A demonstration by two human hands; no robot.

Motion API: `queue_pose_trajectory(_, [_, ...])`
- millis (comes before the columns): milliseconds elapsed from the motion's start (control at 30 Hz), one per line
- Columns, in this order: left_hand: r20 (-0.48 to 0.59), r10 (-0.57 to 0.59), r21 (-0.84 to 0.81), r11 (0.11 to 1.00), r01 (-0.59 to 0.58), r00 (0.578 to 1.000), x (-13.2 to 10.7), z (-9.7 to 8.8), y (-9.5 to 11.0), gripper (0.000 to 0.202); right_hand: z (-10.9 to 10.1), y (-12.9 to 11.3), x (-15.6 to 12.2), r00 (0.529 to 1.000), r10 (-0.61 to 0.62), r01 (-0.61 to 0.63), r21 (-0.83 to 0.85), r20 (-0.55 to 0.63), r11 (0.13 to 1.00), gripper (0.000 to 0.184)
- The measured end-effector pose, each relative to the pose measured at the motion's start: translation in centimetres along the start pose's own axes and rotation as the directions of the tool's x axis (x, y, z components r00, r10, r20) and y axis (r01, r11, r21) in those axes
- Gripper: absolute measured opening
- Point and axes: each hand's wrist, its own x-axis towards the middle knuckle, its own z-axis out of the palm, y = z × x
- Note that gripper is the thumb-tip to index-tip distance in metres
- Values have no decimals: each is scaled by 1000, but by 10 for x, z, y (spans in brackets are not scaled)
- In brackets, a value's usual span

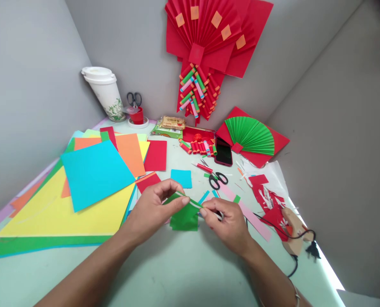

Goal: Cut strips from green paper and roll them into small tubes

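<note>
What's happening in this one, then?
A person's left hand and right hand hold a thin green-and-white strip between them, pinched in the fingers of both, above the table. Black-handled scissors lie beyond the hands. A pile of coloured paper lies to the left, and a red pleated fan ornament is against the back wall.

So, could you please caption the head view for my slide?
Left hand and right hand hold a narrow green-and-white strip above a table scattered with coloured paper.
</note>
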Motion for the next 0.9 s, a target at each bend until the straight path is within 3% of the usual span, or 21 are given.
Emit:
queue_pose_trajectory(333, [73, 13, 20, 1000, -15, 997, -2, 1, 9, 19, -1, 1, 0, 998, -20, 22, -31, 56, 999, 19])
queue_pose_trajectory(900, [0, 55, 162, 985, -54, 998, 0, -3, 0, 12, 0, 1, -1, 996, 87, -87, -4, 25, 996, 16])
